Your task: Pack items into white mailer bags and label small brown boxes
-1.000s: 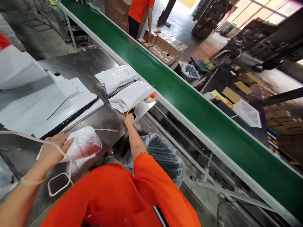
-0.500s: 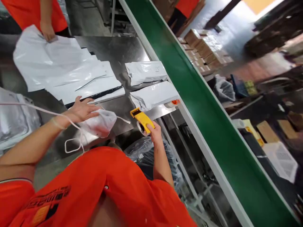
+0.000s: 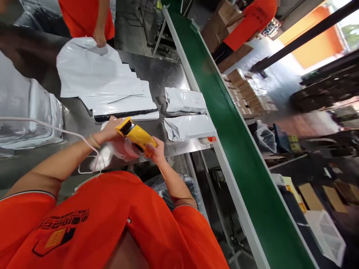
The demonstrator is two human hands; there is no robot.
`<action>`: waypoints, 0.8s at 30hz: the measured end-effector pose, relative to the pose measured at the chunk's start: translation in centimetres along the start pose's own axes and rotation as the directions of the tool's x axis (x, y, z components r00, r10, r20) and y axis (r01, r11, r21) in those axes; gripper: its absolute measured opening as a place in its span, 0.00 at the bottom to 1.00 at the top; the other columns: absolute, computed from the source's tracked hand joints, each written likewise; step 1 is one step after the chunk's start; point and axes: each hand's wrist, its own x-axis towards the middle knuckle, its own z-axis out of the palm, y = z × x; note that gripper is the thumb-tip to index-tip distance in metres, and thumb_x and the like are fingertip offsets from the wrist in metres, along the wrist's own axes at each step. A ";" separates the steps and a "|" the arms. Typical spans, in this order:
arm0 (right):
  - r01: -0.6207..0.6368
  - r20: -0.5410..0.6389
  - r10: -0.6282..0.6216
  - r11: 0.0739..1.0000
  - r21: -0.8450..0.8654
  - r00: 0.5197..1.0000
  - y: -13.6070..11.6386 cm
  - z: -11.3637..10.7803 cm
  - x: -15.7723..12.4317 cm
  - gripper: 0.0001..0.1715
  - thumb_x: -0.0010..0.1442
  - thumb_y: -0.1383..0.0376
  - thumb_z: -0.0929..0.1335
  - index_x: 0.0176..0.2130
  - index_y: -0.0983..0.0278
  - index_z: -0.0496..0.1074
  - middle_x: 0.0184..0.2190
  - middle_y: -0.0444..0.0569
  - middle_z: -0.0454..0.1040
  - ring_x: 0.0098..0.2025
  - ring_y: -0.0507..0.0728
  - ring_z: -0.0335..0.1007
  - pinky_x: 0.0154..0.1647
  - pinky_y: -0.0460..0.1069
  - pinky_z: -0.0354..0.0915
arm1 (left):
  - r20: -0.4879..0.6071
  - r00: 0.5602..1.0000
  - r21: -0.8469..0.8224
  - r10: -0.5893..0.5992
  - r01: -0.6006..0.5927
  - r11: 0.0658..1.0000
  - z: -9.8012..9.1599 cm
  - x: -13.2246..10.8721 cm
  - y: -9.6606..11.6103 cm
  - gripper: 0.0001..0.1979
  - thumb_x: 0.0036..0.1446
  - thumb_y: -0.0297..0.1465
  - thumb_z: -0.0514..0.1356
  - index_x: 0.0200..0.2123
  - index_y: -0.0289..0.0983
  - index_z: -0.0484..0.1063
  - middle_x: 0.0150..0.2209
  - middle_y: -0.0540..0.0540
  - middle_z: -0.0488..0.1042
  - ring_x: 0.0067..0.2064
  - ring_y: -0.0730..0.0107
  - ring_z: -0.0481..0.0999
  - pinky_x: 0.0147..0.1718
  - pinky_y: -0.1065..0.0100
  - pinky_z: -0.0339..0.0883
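Note:
My right hand (image 3: 154, 151) is shut around a yellow tape dispenser (image 3: 136, 136), which it holds over a white poly mailer bag (image 3: 120, 150). My left hand (image 3: 110, 130) grips the top of that bag, right next to the dispenser's head. A thin white cord (image 3: 47, 125) runs along my left forearm and hangs in a loop below the bag. Beyond my hands, several sealed white parcels (image 3: 185, 100) lie on the steel table (image 3: 171, 76). A roll of tape with an orange core (image 3: 207, 140) rests at the table's edge.
A pile of flat white mailers (image 3: 109, 84) lies on the table, with a co-worker's hand (image 3: 100, 37) on it. A green conveyor belt (image 3: 224, 123) runs alongside. A silver bag (image 3: 28, 108) sits at left; cardboard boxes (image 3: 246, 91) stand beyond the belt.
The yellow dispenser has risen from the table's edge and moved left in my right hand to the bag. My left hand has closed in beside it. The view has tilted.

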 end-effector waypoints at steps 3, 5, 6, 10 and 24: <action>0.012 0.021 -0.013 0.999 0.036 1.000 1.2 -0.3 0.2 0.32 0.48 0.39 0.81 0.30 0.54 0.66 0.17 0.41 0.69 0.17 0.54 0.63 0.18 0.50 0.60 | 0.137 0.990 -0.025 0.013 -0.009 1.000 -1.3 -0.1 0.3 0.15 0.69 0.31 0.65 0.54 0.35 0.85 0.53 0.36 0.86 0.57 0.48 0.81 0.65 0.48 0.65; 0.026 0.028 -0.028 0.997 0.069 0.999 1.8 -0.8 0.1 0.32 0.48 0.40 0.82 0.32 0.56 0.68 0.18 0.41 0.71 0.18 0.54 0.64 0.17 0.49 0.60 | -0.010 1.000 -0.194 0.022 -0.023 0.981 -2.7 -0.8 0.0 0.15 0.69 0.32 0.62 0.54 0.38 0.85 0.57 0.37 0.85 0.61 0.47 0.79 0.67 0.48 0.67; 0.034 0.033 -0.037 0.996 0.086 0.999 2.1 -1.0 0.0 0.32 0.48 0.40 0.82 0.33 0.56 0.69 0.19 0.41 0.72 0.18 0.54 0.65 0.17 0.49 0.61 | -0.136 0.991 -0.299 -0.020 -0.021 0.954 -3.4 -1.3 -0.2 0.16 0.70 0.33 0.61 0.54 0.39 0.85 0.58 0.37 0.85 0.62 0.48 0.79 0.67 0.49 0.69; 0.079 0.057 -0.087 0.987 0.137 0.995 3.2 -1.7 -0.1 0.33 0.49 0.39 0.83 0.34 0.57 0.70 0.20 0.40 0.73 0.17 0.53 0.64 0.17 0.49 0.61 | -0.063 0.932 -0.744 -0.356 0.194 0.640 -5.9 -4.2 0.6 0.19 0.71 0.46 0.61 0.47 0.38 0.84 0.45 0.39 0.87 0.46 0.54 0.84 0.44 0.60 0.77; 0.058 0.177 -0.053 0.998 -0.023 0.983 2.0 -2.9 -0.2 0.33 0.48 0.39 0.83 0.36 0.59 0.76 0.22 0.44 0.77 0.19 0.56 0.69 0.21 0.52 0.68 | 0.209 0.829 -0.894 -0.519 0.377 0.242 -6.7 -3.4 2.7 0.11 0.59 0.23 0.72 0.25 0.33 0.80 0.21 0.47 0.72 0.25 0.73 0.65 0.31 0.66 0.60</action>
